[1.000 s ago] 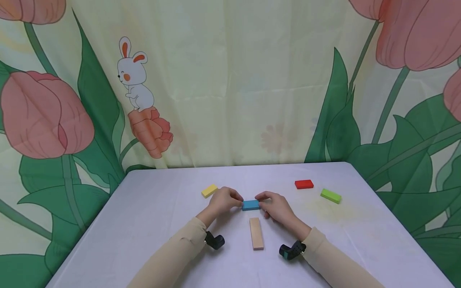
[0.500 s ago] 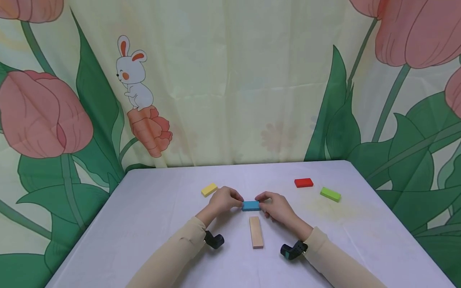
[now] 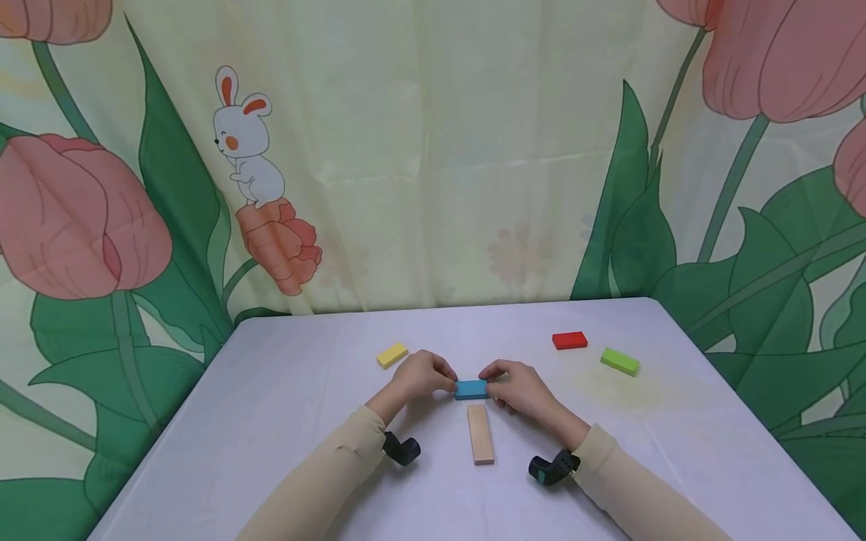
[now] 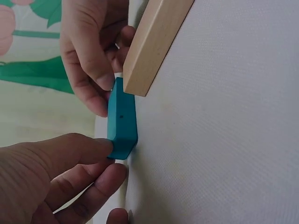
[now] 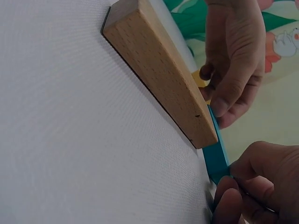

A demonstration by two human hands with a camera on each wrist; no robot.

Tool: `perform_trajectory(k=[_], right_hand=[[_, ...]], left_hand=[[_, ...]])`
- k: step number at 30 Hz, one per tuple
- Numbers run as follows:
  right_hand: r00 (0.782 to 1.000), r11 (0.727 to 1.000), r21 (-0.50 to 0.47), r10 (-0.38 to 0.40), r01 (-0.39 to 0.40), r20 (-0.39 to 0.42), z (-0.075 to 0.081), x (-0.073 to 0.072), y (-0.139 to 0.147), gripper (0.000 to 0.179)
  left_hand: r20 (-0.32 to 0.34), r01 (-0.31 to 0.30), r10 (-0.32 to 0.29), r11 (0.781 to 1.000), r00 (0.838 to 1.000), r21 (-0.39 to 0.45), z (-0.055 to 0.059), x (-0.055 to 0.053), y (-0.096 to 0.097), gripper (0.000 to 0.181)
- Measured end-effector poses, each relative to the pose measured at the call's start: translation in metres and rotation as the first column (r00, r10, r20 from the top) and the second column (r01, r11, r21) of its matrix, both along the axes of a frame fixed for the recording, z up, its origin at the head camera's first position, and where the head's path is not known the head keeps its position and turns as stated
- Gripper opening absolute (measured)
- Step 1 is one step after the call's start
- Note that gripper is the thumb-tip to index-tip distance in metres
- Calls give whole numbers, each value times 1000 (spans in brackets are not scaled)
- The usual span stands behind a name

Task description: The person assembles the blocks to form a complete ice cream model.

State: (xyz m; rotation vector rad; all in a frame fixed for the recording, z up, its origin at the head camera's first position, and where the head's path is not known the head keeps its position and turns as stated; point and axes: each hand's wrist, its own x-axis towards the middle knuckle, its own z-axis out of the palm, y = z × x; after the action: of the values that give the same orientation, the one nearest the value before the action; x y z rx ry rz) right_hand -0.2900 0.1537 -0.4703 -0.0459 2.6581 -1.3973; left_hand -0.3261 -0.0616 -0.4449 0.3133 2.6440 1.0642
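Well, the left hand (image 3: 422,374) and right hand (image 3: 519,388) pinch opposite ends of the blue block (image 3: 471,390), just beyond the wooden block (image 3: 481,434); light, equal pressure from both sides would probably prevent twisting.

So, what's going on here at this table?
A person's left hand and right hand pinch a blue block, one at each end. A plain wooden block lies on the near side, one end toward it. A yellow block, a red block and a green block lie farther back on the pale tablecloth.
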Motion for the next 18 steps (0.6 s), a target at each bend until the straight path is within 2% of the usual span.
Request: perform_trajectory(k=[6, 18], right_hand=[[1000, 1000, 9, 9, -9, -10, -1, 0, 1, 22], [1000, 1000, 14, 18, -18, -18, -6, -1, 5, 21]], left_hand=[[2, 4, -4, 1000, 1000, -21, -2, 0, 1, 9], [21, 11, -10, 1000, 1000, -25, 2, 4, 2, 10]])
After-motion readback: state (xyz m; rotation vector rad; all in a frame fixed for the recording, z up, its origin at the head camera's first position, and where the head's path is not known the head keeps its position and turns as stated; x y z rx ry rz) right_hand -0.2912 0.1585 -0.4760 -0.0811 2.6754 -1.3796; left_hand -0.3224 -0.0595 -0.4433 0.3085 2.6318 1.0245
